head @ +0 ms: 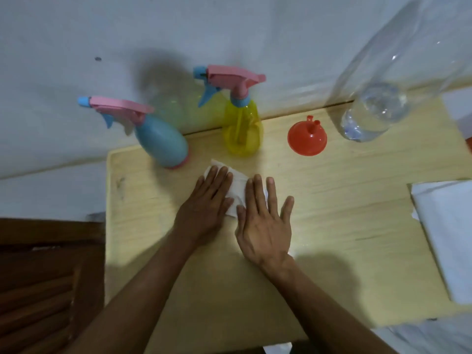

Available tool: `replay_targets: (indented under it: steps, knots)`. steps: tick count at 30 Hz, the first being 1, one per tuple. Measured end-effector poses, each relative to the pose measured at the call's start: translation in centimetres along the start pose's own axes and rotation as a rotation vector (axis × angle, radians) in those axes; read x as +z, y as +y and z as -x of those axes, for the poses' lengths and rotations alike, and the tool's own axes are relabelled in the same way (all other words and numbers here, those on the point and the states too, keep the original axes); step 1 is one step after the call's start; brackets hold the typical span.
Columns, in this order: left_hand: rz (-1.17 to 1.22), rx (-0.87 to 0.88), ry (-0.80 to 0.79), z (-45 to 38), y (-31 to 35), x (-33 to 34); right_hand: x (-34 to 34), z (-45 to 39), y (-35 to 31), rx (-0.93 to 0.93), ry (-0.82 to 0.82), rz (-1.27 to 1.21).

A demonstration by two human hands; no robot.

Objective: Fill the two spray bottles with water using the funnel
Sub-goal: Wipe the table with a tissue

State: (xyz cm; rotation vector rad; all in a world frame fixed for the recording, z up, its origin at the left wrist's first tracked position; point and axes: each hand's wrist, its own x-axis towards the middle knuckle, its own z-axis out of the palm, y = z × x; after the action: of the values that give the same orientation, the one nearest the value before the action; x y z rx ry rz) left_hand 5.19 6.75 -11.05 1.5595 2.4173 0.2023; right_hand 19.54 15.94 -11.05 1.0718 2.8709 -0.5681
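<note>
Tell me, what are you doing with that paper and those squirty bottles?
Both hands, left hand and right hand, lie flat on a white tissue on the wooden table. The blue spray bottle, yellow spray bottle, upside-down red funnel and clear water bottle stand untouched behind.

Near the far edge of the pale yellow wood-grain surface (332, 200) stands my sky-blue spray bottle (161, 141) with a pink base ring, pink head and blue nozzle. Beside it the yellow see-through spray bottle (242, 129) has the same pink head, blue trigger and blue collar. The funnel (307, 139) is orange-red. The big water bottle (378, 98) at the far right corner is clear. The tissue (236, 190) is white.
</note>
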Motion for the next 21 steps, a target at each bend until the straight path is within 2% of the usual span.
replay_targets:
  steps: [9, 14, 21]
  knots:
    - [0.094, -0.331, 0.077, 6.1, -1.4, 0.2, 0.4, -1.0, -2.6, -0.304, -0.171, -0.017]
    - [0.1, -0.468, 0.158, 8.5, -0.1, 0.6, 0.9, -1.5, -2.7, -0.492, -0.167, 0.048]
    - [0.209, -0.712, 0.245, 10.1, 5.0, 2.1, 0.4, -2.6, -0.4, -0.784, -0.163, 0.149]
